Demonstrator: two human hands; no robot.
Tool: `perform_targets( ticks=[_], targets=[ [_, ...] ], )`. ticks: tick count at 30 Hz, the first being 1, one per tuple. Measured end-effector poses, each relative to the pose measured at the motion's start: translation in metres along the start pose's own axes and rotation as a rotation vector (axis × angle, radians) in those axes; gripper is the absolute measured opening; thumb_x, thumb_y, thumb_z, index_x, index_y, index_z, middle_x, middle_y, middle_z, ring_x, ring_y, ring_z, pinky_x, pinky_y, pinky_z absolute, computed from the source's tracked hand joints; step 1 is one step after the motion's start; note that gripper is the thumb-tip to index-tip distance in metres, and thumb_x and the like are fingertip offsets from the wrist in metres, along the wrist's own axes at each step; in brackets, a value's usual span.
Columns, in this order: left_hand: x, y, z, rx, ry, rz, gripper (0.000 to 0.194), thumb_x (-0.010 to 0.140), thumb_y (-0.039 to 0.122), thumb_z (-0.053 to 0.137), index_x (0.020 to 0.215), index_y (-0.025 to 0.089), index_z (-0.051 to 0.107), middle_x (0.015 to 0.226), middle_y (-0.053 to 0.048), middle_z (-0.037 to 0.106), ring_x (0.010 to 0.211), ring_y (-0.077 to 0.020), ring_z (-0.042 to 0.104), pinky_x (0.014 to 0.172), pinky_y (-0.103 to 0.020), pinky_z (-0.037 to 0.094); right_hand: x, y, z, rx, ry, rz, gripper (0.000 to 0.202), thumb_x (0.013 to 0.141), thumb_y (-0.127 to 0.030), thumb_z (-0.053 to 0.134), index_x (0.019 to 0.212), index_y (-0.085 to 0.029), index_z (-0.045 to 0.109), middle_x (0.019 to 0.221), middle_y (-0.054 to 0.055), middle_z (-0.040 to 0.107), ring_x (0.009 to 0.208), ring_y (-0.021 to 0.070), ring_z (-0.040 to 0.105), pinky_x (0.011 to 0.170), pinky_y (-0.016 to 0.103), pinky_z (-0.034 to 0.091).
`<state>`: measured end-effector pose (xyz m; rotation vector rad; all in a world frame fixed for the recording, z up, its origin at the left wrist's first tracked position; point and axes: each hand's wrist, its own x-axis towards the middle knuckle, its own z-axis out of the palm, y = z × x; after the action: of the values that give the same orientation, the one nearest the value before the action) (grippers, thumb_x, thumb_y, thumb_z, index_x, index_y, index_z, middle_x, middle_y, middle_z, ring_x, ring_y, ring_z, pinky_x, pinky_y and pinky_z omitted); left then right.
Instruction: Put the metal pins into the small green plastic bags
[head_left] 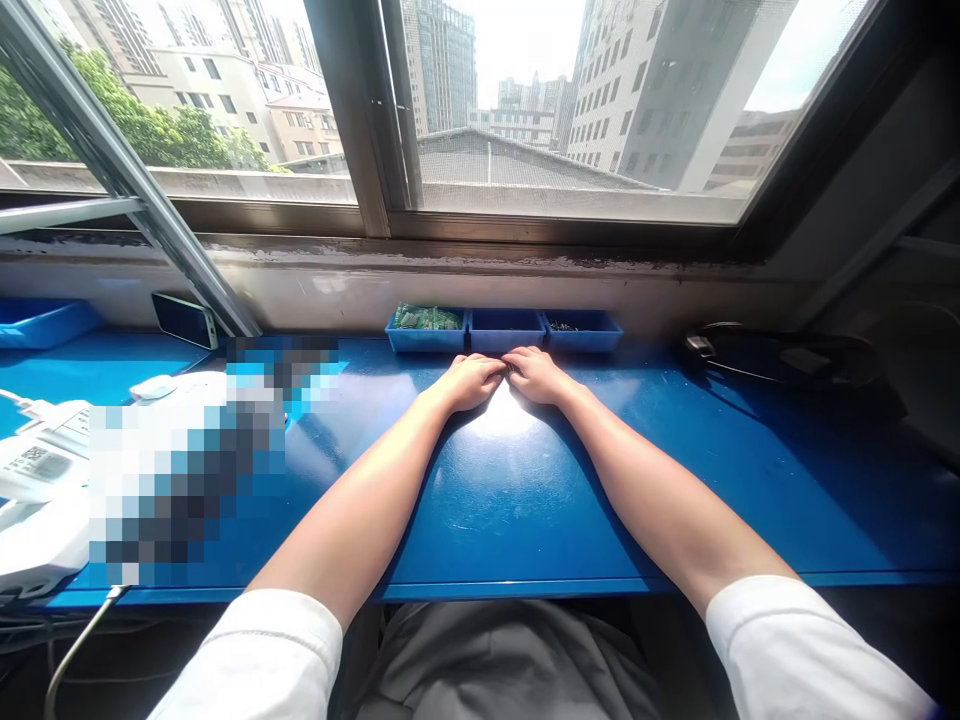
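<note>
My left hand [474, 382] rests palm down on the blue table [510, 500], its fingers loosely bent and pointing inward. Beside it lies my right hand [535, 376] in a mirrored pose, and the fingertips of both nearly meet. No held object shows in either hand. Just beyond them stand three joined blue bins. Green pieces fill the left bin [425, 343]. What the middle bin [507, 343] holds is too dark to tell, and small thin parts show in the right bin [583, 343].
At the left are a white power strip [45, 540] with plugs and a cable, a blurred patch, a leaning phone [184, 320] and a blue tray [45, 325]. A dark object [787, 360] lies back right. A metal frame [161, 225] slants down at the left before the window.
</note>
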<state>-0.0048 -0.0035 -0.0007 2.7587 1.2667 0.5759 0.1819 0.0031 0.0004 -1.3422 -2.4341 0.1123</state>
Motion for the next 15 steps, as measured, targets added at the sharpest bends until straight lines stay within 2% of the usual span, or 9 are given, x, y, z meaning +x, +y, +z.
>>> perform_targets(
  ticks=[4, 10, 15],
  targets=[
    [0.0007, 0.0006, -0.0015, 0.002, 0.035, -0.012, 0.031, 0.089, 0.032, 0.047, 0.114, 0.022, 0.06, 0.116, -0.005, 0.065, 0.108, -0.0219, 0.057, 0.092, -0.035, 0.042, -0.001, 0.0004, 0.0029, 0.055, 0.065, -0.055, 0.032, 0.085, -0.021, 0.049, 0.112, -0.022, 0.066, 0.119, 0.005, 0.064, 0.105, 0.0237, 0.052, 0.094, 0.04, 0.042],
    [0.0022, -0.0011, -0.0001, 0.026, 0.116, -0.065, 0.022, 0.084, 0.034, 0.054, 0.095, 0.017, 0.064, 0.092, -0.008, 0.064, 0.09, -0.0228, 0.059, 0.08, -0.034, 0.047, -0.0038, -0.0014, 0.001, 0.169, 0.141, -0.144, 0.026, 0.079, -0.012, 0.055, 0.097, -0.019, 0.073, 0.101, 0.005, 0.071, 0.092, 0.0198, 0.06, 0.087, 0.033, 0.047],
    [0.0038, -0.0039, 0.0, -0.042, 0.069, -0.088, 0.021, 0.085, 0.035, 0.053, 0.087, 0.018, 0.066, 0.09, -0.007, 0.062, 0.085, -0.0202, 0.059, 0.075, -0.03, 0.048, -0.0074, -0.0054, -0.0048, 0.239, 0.165, -0.123, 0.027, 0.075, -0.005, 0.056, 0.087, -0.019, 0.075, 0.089, 0.004, 0.073, 0.084, 0.0176, 0.063, 0.078, 0.028, 0.049]
  ],
)
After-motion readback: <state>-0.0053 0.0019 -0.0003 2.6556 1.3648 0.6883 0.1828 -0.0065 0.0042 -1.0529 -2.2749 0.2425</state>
